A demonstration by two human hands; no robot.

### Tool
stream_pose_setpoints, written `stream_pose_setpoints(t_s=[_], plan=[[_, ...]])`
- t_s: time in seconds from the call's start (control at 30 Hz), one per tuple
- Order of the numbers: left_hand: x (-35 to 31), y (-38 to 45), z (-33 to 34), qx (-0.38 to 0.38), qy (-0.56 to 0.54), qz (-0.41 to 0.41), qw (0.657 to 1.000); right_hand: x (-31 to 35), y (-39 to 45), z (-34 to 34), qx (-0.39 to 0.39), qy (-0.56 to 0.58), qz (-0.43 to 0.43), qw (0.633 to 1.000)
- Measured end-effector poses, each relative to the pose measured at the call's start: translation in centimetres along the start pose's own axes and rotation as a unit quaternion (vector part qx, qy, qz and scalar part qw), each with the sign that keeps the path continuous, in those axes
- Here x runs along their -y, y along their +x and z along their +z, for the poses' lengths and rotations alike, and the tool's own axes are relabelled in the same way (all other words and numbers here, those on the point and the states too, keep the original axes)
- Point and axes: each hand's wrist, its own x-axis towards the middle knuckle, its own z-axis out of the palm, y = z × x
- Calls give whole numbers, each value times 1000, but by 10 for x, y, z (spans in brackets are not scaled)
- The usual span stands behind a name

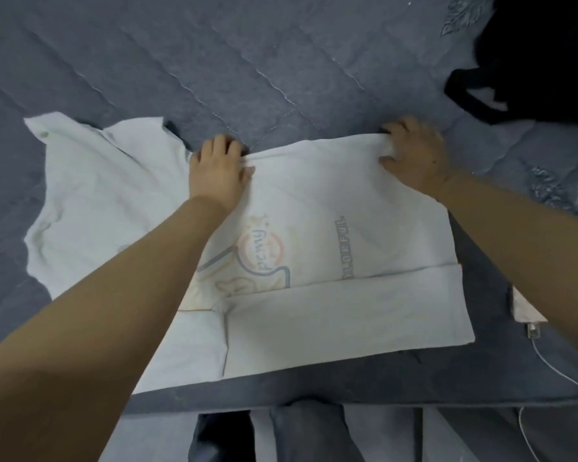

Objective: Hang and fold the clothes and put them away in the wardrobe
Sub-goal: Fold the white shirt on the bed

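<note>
— What's nearest?

— The near edge of the bed, covered in a grey quilt. A white cable runs along its right side.

— And the shirt?

— The white shirt lies flat on the quilt, faint print showing, its near strip folded over.

— What are the hands doing?

— Both are at the shirt's far edge. The left hand has its fingers curled over that edge, gripping the cloth near the collar end. The right hand pinches the bunched far corner, fingers curled round it.

— Beyond that?

— A black garment lies on the quilt at the far right, well apart from the shirt.
</note>
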Motion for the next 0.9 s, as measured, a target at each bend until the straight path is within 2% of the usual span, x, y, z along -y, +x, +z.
stream_pose_setpoints(t_s=[0.1,0.17,0.2,0.27,0.33,0.4,0.53,0.77,0.9], plan=[[14,5,1,19,20,-4,1000,-18,10,-3,14,2,-8,1000],[18,3,-4,24,34,44,998,-28,7,-9,67,71,-10,995],[19,-2,-8,3,27,82,996,-32,2,-12,70,95,-24,993],[18,-20,-20,-49,-18,147,988,-34,-11,-19,19,93,-71,993],[17,-42,-35,-63,-44,192,978,-34,-33,-27,-31,67,-104,992],[17,-67,-47,-53,-51,229,971,-36,-62,-33,-43,58,-106,992],[9,-118,-52,-21,-68,247,966,-40,-132,-37,-35,27,-91,995],[-6,-169,-5,105,-64,271,955,-43,-206,11,5,-95,13,995],[-10,-180,15,178,-43,263,947,-37,-227,35,90,-152,130,976]])
